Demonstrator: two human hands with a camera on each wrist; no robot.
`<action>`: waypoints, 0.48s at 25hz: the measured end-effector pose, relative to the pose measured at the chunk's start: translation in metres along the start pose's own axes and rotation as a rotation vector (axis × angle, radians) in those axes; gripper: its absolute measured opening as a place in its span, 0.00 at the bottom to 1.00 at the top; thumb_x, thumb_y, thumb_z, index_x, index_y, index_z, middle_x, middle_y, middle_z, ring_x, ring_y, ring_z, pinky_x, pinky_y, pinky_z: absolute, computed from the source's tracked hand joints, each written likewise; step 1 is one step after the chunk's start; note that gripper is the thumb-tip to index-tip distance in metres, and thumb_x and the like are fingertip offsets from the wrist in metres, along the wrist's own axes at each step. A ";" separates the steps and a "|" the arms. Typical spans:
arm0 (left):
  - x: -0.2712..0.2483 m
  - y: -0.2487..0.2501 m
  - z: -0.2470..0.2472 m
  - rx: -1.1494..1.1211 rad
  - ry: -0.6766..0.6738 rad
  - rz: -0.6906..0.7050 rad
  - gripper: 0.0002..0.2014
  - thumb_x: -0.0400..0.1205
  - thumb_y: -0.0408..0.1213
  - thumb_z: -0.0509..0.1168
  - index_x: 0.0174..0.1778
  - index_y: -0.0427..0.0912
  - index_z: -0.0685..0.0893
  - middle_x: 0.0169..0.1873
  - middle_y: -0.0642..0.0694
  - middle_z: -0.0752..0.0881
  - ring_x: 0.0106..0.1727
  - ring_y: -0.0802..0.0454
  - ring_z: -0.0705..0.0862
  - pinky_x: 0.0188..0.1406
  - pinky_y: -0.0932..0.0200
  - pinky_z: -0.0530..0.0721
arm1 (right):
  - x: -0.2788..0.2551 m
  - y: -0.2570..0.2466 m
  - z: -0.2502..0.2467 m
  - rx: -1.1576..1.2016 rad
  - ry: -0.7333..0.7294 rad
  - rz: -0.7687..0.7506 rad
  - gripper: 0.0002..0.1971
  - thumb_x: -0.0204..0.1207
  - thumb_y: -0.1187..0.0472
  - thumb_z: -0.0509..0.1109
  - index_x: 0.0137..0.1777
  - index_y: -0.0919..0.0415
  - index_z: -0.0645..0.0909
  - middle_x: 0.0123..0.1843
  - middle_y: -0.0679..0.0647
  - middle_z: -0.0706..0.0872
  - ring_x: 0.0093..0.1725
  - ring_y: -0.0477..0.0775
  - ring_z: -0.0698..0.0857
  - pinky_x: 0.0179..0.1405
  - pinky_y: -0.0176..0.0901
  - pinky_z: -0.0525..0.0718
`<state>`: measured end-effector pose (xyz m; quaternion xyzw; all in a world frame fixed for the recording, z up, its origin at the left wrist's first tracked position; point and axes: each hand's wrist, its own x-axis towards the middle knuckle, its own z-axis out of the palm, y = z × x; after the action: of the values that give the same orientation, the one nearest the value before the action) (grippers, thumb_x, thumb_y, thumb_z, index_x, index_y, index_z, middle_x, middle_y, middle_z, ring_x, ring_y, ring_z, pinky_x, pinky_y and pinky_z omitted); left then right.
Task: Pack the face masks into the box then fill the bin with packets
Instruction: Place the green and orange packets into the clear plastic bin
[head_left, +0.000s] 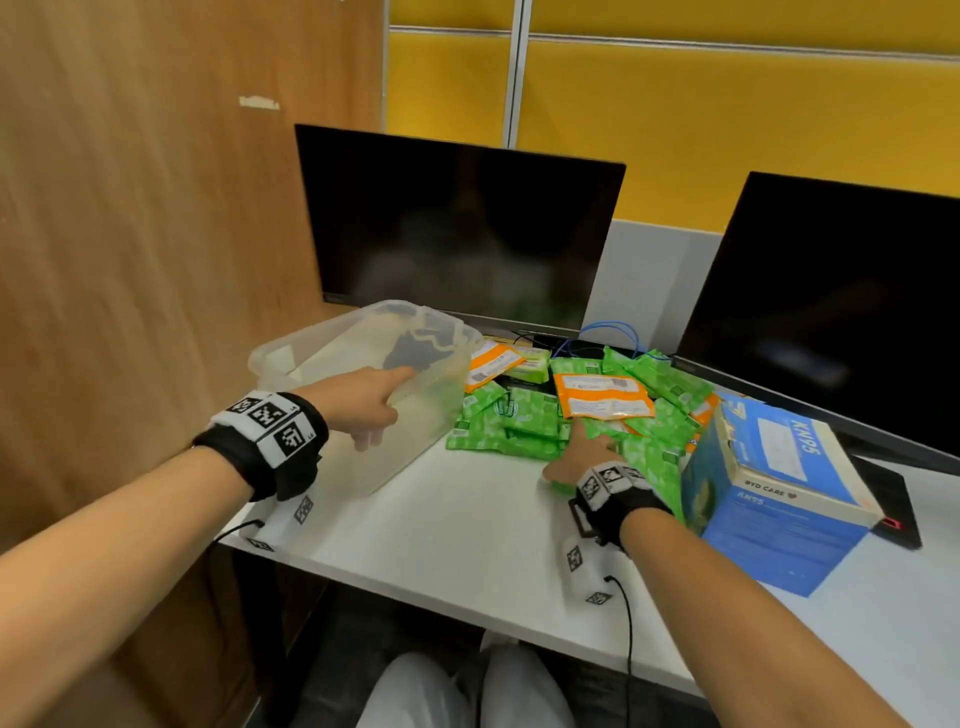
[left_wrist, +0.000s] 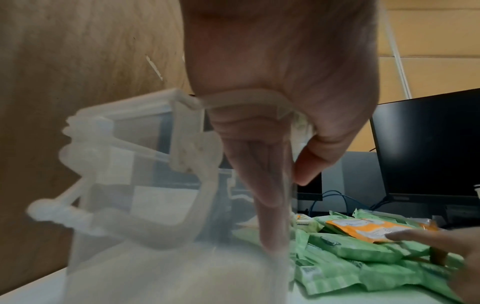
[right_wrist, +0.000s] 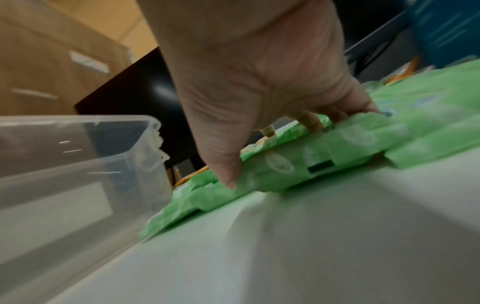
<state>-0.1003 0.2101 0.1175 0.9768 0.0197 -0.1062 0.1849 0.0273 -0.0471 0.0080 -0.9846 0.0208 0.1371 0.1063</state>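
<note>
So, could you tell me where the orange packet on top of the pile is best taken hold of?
Pinch the orange packet by its near long edge, coming from above: it lies flat on the green packets, so that edge is exposed.

Two dark monitors (head_left: 460, 228) (head_left: 841, 306) stand on the white desk (head_left: 467, 525) before yellow partitions (head_left: 727, 104).

Packet print (right_wrist: 280, 164) blurred, unreadable

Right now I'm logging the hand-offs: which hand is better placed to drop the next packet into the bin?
Right. The right hand already grips a green packet beside the bin; the left hand grips the bin's rim, steadying it.
</note>
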 end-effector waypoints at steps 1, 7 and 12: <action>0.001 0.000 0.000 0.013 -0.006 0.012 0.35 0.80 0.31 0.55 0.82 0.56 0.53 0.38 0.45 0.92 0.34 0.50 0.91 0.38 0.61 0.86 | 0.004 0.009 -0.011 0.166 -0.009 -0.013 0.46 0.74 0.49 0.68 0.85 0.53 0.43 0.81 0.70 0.59 0.73 0.72 0.73 0.68 0.58 0.77; 0.010 0.010 0.002 -0.013 -0.053 0.098 0.32 0.81 0.33 0.56 0.81 0.61 0.57 0.38 0.46 0.92 0.36 0.50 0.91 0.46 0.62 0.85 | -0.025 0.019 -0.119 1.504 -0.505 -0.125 0.28 0.56 0.60 0.64 0.61 0.62 0.80 0.61 0.64 0.84 0.52 0.69 0.84 0.47 0.57 0.85; 0.011 0.003 0.002 -0.008 -0.046 0.146 0.24 0.82 0.53 0.62 0.75 0.61 0.68 0.33 0.50 0.91 0.35 0.61 0.89 0.48 0.62 0.84 | -0.045 -0.028 -0.133 1.829 -0.708 -0.436 0.30 0.72 0.58 0.64 0.74 0.69 0.70 0.73 0.74 0.74 0.71 0.80 0.73 0.64 0.74 0.76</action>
<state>-0.0901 0.2067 0.1141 0.9722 -0.0554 -0.1146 0.1965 0.0216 -0.0477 0.1514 -0.4095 -0.0955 0.3310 0.8448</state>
